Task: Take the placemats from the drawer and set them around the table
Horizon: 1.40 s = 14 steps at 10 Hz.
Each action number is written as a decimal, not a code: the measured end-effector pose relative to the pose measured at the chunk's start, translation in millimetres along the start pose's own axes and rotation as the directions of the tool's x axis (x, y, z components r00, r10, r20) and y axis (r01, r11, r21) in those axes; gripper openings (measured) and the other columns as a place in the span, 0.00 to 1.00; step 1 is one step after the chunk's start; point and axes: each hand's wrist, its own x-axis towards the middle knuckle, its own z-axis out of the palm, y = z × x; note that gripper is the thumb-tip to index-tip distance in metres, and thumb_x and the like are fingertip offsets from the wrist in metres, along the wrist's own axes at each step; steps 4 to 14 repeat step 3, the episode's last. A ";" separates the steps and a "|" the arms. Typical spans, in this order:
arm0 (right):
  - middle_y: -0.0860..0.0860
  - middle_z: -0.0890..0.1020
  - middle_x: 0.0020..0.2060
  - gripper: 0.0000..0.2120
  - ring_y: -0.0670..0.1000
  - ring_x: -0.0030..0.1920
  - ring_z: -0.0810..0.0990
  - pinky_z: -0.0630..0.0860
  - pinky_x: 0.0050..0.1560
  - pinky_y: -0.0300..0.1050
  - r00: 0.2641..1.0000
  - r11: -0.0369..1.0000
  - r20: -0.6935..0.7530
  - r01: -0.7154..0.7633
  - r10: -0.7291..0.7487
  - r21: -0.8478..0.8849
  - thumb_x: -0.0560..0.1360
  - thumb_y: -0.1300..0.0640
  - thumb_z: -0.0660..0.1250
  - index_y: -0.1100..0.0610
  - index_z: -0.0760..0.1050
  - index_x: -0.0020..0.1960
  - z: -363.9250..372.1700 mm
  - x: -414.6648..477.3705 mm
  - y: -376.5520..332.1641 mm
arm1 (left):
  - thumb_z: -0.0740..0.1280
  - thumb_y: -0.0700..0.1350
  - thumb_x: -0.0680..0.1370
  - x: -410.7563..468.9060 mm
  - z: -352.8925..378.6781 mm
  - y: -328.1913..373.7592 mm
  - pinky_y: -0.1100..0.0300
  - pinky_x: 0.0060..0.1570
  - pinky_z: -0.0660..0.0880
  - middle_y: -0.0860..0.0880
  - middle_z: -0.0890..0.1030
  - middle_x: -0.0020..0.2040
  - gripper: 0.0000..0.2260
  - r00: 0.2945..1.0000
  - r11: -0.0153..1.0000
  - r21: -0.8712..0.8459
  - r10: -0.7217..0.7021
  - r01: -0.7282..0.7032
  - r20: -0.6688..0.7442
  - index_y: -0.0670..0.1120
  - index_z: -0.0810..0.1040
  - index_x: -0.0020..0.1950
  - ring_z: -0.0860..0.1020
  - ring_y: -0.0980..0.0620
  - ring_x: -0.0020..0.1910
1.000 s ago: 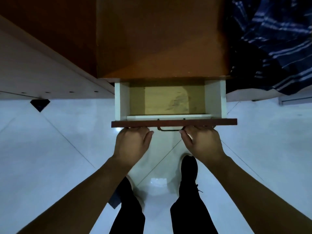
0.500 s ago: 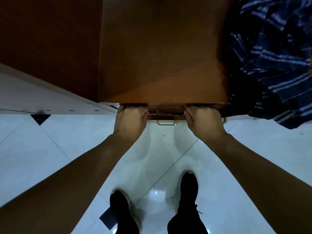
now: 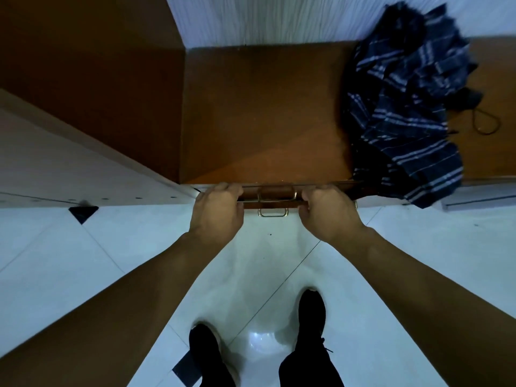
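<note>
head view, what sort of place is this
Most likely a room in a home: a wooden cabinet stands on a white tiled floor, a dark striped cloth lies crumpled on top, and the left hand and right hand grip its drawer.

1. I read this view as dim overall. The tiled floor (image 3: 83, 261) comes out cool and bluish, and the wooden cabinet top (image 3: 265, 107) is a deep warm brown.
2. A white glare patch sits on the glossy tiles between the shoes (image 3: 311, 311), so light falls from above.
3. A paler slanted band crosses the cabinet top near its front edge; behind it the wood darkens.
4. The drawer front (image 3: 268, 195) lies in shadow under that edge. The left hand (image 3: 216, 208) and right hand (image 3: 326, 210) on it look fairly sharp.
5. Both forearms darken toward the bottom corners.
6. The striped cloth (image 3: 405, 107) at the cabinet top's right edge looks soft and smeared.
7. Straight edges splay and bend at the left side, as a wide lens does.
</note>
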 end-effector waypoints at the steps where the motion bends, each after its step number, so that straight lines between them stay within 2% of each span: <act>1: 0.56 0.79 0.52 0.11 0.59 0.53 0.76 0.74 0.49 0.47 1.000 1.000 0.022 -0.015 0.015 0.001 0.74 0.57 0.64 0.58 0.76 0.55 -44.2 -30.0 -22.8 | 0.66 0.45 0.77 -24.8 -45.4 15.9 0.53 0.55 0.72 0.47 0.81 0.54 0.11 0.998 0.997 0.057 0.044 -0.046 0.034 0.49 0.77 0.59 0.76 0.46 0.53; 2: 0.56 0.77 0.54 0.12 0.58 0.56 0.74 0.71 0.49 0.46 0.998 0.999 0.033 -0.048 0.047 0.021 0.74 0.57 0.65 0.57 0.75 0.57 -109.8 -77.4 -60.2 | 0.65 0.47 0.76 -64.2 -112.8 31.1 0.51 0.56 0.68 0.48 0.79 0.55 0.11 0.997 0.996 0.077 0.042 -0.047 0.065 0.50 0.76 0.58 0.74 0.45 0.55; 3: 0.55 0.78 0.53 0.12 0.57 0.53 0.75 0.64 0.45 0.42 0.998 0.997 -0.011 -0.062 0.063 0.046 0.74 0.56 0.66 0.58 0.76 0.56 -174.5 -139.0 -97.9 | 0.64 0.49 0.77 -122.1 -182.5 45.5 0.52 0.56 0.66 0.49 0.78 0.55 0.10 0.996 0.995 0.060 0.084 -0.085 0.019 0.51 0.75 0.58 0.73 0.46 0.56; 14: 0.55 0.78 0.53 0.12 0.57 0.53 0.75 0.64 0.45 0.42 0.998 0.997 -0.011 -0.062 0.063 0.046 0.74 0.56 0.66 0.58 0.76 0.56 -174.5 -139.0 -97.9 | 0.64 0.49 0.77 -122.1 -182.5 45.5 0.52 0.56 0.66 0.49 0.78 0.55 0.10 0.996 0.995 0.060 0.084 -0.085 0.019 0.51 0.75 0.58 0.73 0.46 0.56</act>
